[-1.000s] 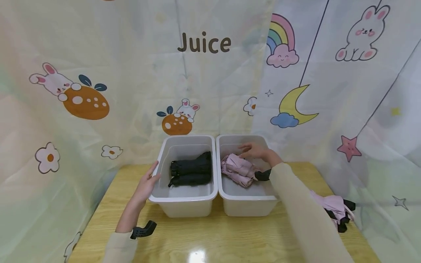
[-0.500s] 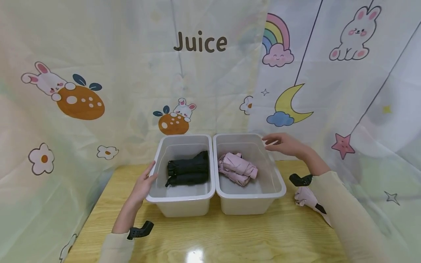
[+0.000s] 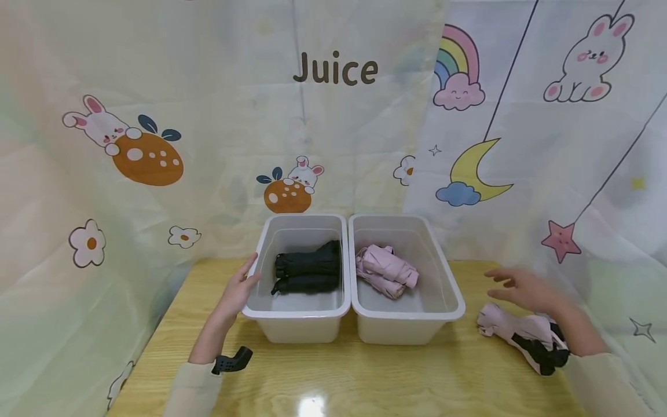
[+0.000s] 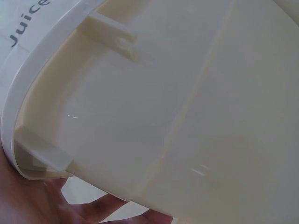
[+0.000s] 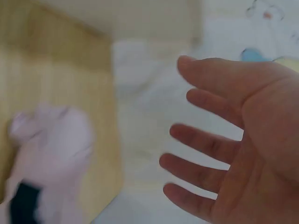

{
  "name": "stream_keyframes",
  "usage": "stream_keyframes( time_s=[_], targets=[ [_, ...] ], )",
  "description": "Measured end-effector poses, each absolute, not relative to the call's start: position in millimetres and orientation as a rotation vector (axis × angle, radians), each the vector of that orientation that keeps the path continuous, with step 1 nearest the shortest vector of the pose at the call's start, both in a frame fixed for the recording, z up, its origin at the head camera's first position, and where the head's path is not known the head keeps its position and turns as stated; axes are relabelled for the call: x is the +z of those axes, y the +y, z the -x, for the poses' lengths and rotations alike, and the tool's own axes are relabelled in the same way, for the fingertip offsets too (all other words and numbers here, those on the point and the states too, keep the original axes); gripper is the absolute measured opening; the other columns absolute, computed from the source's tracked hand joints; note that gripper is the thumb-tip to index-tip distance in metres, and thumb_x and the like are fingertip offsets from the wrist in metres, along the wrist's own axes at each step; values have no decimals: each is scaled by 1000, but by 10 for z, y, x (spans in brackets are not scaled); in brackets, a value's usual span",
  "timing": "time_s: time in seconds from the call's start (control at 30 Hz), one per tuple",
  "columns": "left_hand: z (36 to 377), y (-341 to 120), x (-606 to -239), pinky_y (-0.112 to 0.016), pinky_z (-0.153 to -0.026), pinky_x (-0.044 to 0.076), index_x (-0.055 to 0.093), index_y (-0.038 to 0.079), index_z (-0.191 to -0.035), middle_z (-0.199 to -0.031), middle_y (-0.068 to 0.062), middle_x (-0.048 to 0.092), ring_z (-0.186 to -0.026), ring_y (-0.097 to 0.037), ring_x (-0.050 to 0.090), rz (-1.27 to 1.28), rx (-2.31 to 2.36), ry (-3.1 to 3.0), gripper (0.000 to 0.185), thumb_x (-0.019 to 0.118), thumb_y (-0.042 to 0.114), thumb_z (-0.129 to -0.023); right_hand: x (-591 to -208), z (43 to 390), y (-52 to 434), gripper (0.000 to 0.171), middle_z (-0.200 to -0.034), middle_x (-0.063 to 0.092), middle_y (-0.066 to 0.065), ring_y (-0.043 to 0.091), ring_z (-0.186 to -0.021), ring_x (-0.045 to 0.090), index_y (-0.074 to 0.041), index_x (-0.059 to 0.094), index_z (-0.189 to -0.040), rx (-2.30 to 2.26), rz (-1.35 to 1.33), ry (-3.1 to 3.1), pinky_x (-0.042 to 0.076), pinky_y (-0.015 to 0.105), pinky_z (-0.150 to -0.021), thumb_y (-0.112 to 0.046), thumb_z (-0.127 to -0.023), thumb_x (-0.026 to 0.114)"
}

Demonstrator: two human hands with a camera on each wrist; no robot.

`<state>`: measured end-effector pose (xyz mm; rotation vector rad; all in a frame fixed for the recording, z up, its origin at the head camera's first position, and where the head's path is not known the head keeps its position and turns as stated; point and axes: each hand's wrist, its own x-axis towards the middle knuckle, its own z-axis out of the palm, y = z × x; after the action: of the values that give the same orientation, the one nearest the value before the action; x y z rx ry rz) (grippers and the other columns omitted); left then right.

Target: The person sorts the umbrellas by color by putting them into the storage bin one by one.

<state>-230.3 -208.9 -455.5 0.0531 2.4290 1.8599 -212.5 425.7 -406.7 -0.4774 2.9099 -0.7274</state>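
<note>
My left hand (image 3: 238,291) rests at the left side of the left white bin (image 3: 302,315), thumb by the rim and fingers fairly straight. In the left wrist view, the fingers (image 4: 100,207) lie along the bin's outer wall, partly hidden. Two black folded umbrellas (image 3: 307,272) lie inside. The right white bin (image 3: 406,317) holds pink folded umbrellas (image 3: 385,269). My right hand (image 3: 528,292) is in the air above another pink folded umbrella (image 3: 502,324) with black parts, on the table at the right. It holds nothing; its fingers are spread, slightly bent, apart from the umbrella.
Both bins stand side by side on a wooden table (image 3: 312,376). Behind them hangs a printed cloth backdrop (image 3: 344,145), which also runs down both sides. A black wrist device (image 3: 233,360) sits at my left wrist.
My right hand has come up out of the right bin and moved right, over the umbrella on the table. The pink umbrellas in the bin stay there. My left hand stays at its bin.
</note>
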Motion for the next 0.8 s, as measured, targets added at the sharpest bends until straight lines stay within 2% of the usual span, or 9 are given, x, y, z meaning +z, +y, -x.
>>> stream_keyframes(
  time_s=[0.1, 0.27, 0.4, 0.5, 0.6, 0.73, 0.8],
  targets=[
    [2310, -2082, -4557, -51, -91, 47, 18, 27, -157, -157, -20, 20, -126, -45, 44, -41, 1856, 2434, 58, 43, 28, -105, -4354, 2000, 4414, 59, -123, 56, 30, 52, -106, 54, 5, 56, -129, -661, 469, 2942, 48, 60, -79, -32, -86, 74],
    [2322, -2080, -4569, -55, -97, 41, 20, 27, -157, -159, -16, 17, -131, -44, 38, -43, 1855, 2445, 57, 43, 27, -105, -4698, 1845, 4566, 80, -123, 53, 35, 53, -107, 51, 8, 51, -133, -561, 354, 2899, 48, 58, -76, -42, -78, 80],
    [2336, -2066, -4577, -55, -96, 42, 21, 27, -156, -158, -17, 20, -129, -44, 40, -32, 1865, 2445, 57, 44, 27, -104, -4854, 1739, 4620, 99, -126, 49, 36, 54, -106, 51, 6, 44, -139, -392, 245, 2876, 46, 61, -68, -57, -71, 78],
    [2340, -2057, -4574, -55, -97, 41, 21, 27, -157, -158, -17, 20, -130, -44, 40, -32, 1861, 2445, 57, 44, 28, -104, -4947, 1685, 4654, 106, -127, 47, 37, 55, -105, 51, 1, 42, -143, -258, 201, 2900, 43, 66, -63, -65, -68, 75],
    [2338, -2055, -4572, -56, -98, 40, 21, 28, -157, -159, -15, 18, -132, -43, 37, -27, 1856, 2445, 57, 44, 29, -105, -5032, 1654, 4698, 93, -125, 50, 35, 55, -103, 52, -1, 45, -141, -240, 197, 2986, 38, 73, -63, -57, -74, 76],
    [2327, -2059, -4570, -56, -98, 40, 21, 29, -156, -159, -14, 17, -132, -43, 37, -12, 1858, 2445, 57, 44, 29, -105, -5172, 1643, 4777, 70, -120, 57, 29, 52, -101, 55, -1, 54, -135, -327, 276, 3129, 40, 70, -68, -34, -79, 80],
    [2315, -2065, -4572, -55, -96, 42, 20, 28, -157, -159, -16, 18, -131, -44, 38, -7, 1856, 2440, 57, 44, 28, -105, -5244, 1645, 4814, 68, -118, 58, 28, 50, -100, 56, 0, 55, -133, -382, 340, 3162, 45, 64, -70, -30, -77, 81]
  ],
)
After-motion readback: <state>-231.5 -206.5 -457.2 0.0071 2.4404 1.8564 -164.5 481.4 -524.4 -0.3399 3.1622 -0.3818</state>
